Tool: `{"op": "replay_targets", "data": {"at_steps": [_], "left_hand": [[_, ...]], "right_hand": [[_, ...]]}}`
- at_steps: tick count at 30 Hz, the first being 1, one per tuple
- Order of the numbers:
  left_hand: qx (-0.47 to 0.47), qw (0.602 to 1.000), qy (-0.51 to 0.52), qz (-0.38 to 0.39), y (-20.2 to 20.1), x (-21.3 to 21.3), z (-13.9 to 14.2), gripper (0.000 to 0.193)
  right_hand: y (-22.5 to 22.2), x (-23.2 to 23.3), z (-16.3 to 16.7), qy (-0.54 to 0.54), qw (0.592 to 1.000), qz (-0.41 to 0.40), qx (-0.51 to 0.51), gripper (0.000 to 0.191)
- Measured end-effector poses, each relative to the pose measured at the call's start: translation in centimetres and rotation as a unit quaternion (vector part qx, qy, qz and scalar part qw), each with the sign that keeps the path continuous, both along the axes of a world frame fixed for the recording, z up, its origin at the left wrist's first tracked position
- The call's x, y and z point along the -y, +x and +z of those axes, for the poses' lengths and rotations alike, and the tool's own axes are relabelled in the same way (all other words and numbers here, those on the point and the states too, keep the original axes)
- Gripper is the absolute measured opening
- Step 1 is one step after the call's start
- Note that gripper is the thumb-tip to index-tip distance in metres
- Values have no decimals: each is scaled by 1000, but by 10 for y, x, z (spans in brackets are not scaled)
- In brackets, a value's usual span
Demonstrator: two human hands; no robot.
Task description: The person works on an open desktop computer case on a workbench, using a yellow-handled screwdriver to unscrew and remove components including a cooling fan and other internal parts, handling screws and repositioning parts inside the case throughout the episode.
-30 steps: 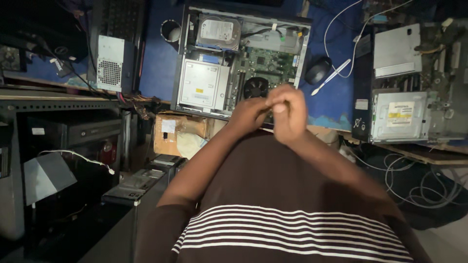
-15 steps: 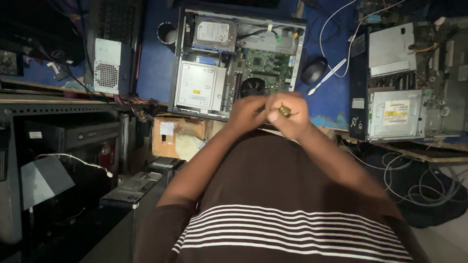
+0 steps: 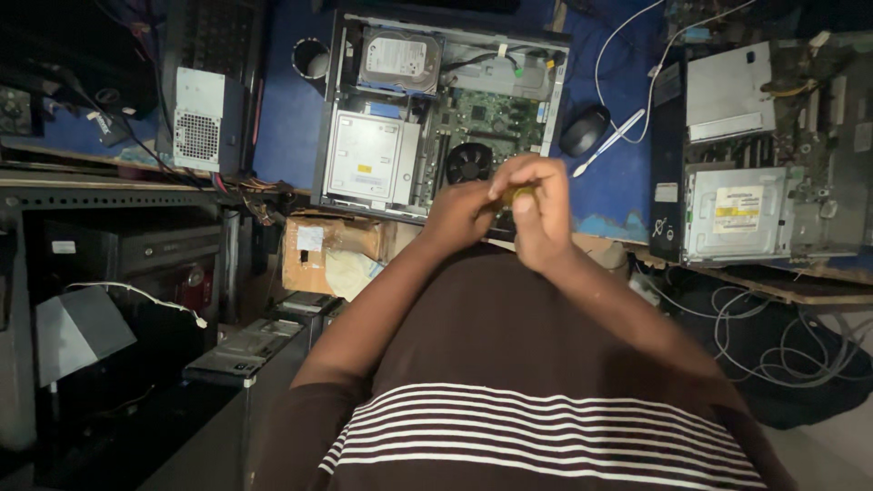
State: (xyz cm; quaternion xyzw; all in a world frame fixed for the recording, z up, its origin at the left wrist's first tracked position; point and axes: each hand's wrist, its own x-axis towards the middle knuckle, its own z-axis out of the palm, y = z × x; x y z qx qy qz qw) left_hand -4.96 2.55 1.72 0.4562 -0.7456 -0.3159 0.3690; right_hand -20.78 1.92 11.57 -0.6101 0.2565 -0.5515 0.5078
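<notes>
Right now both hands meet in front of the chest, above the near edge of an open desktop computer case (image 3: pixel 436 118). The left hand (image 3: pixel 462 216) is curled, fingertips pressed toward the right hand (image 3: pixel 538 211), which is bunched tight around a small yellowish object (image 3: pixel 515 193) pinched between them; what the object is cannot be told. Just beyond the hands sit the case's round black cooler fan (image 3: pixel 469 162), a silver drive bay (image 3: pixel 368 156) to their left, and a hard drive (image 3: pixel 398 62) farther off. To the right of the right hand lie a black mouse (image 3: pixel 584 131) and a white stylus-like tool (image 3: pixel 609 142) on the blue tabletop (image 3: pixel 284 118), with a second opened case (image 3: pixel 764 155) well apart. Below the left hand, a cardboard box (image 3: pixel 320 253) sits under the table.
</notes>
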Motion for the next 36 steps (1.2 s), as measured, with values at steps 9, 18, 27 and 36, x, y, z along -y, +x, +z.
{"op": "replay_targets", "data": {"at_steps": [9, 18, 27, 36], "left_hand": [[-46, 997, -20, 62, -5, 1, -6, 27], [-28, 998, 31, 51, -1, 13, 14, 24], [-58, 998, -31, -16, 12, 18, 19, 21], [-41, 999, -14, 28, 17, 13, -1, 22]], "right_hand": [[-4, -3, -14, -7, 998, -62, 13, 35], [-11, 6, -11, -53, 990, -59, -115, 33], [-14, 20, -11, -12, 996, 49, -73, 41], [-15, 20, -13, 64, 992, 108, -8, 39]]}}
